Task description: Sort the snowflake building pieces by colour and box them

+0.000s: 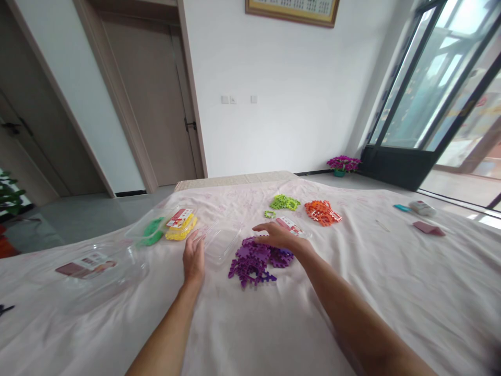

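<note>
A heap of purple interlocking puzzle-like pieces (250,258) lies on the cloth in front of me. Over its far edge reaches my right hand (278,236), palm down, fingers stretched out; whether the fingertips touch the pieces is hard to see. My left hand (193,257) stands at the left side of a clear plastic box (219,246), fingers extended and apart, nothing visible in them. Behind my right hand a clear lid with a red and white label (289,225) is partly hidden.
Yellow pieces (182,231) and green pieces (152,232) sit in clear boxes at the left, near a large clear container (94,271). Light green pieces (285,202) and orange pieces (323,212) form heaps farther back. A folded pink item (428,228) lies right on the tablecloth (391,282).
</note>
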The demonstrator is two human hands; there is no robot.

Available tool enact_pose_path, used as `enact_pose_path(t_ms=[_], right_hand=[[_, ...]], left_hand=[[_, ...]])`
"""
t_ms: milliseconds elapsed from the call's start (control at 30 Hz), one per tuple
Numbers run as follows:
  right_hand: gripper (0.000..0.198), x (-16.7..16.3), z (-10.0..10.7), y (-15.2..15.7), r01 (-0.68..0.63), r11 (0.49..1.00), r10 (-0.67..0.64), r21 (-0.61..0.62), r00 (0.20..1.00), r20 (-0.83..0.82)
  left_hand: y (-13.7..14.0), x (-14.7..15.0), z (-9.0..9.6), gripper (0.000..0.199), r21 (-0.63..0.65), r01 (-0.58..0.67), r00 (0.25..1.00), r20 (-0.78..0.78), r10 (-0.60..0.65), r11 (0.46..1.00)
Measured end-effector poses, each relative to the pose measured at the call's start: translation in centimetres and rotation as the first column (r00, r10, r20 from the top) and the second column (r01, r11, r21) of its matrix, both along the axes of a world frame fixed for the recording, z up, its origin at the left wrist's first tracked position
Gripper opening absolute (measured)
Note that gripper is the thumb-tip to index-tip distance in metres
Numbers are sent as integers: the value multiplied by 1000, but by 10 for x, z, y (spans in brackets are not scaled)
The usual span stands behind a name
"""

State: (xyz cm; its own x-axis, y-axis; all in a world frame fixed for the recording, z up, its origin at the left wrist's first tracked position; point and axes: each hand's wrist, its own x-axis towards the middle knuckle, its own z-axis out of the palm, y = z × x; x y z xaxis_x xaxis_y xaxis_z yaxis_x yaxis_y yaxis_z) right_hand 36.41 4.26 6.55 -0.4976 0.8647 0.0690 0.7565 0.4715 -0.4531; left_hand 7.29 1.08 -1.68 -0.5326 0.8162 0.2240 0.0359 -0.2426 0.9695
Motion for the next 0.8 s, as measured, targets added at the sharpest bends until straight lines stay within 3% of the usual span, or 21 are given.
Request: enact_pose_path(t_ms=[133, 300, 467, 633, 800], right_hand=[[42, -16, -2, 5, -3, 999, 8, -52, 996, 94], [30, -16, -11, 12, -16, 998, 15, -66, 1000, -9], [41, -2, -18, 22, 39, 999, -37, 11, 990, -137], [49, 9, -11, 29, 132, 984, -100, 120, 964, -248], [47, -1, -10, 28, 117, 980, -48, 162, 924, -379]], left_hand=[[-6, -4, -4, 56, -55, 92, 996, -16, -93, 994], [2, -12, -3, 52, -36, 188, 981, 46, -186, 982], [15, -26, 2, 56, -39, 252, 967, 43, -251, 967], [17, -29, 6, 59, -78, 329, 944, 54, -326, 941], [5, -32, 12, 89, -73, 423, 905, -12, -425, 903]])
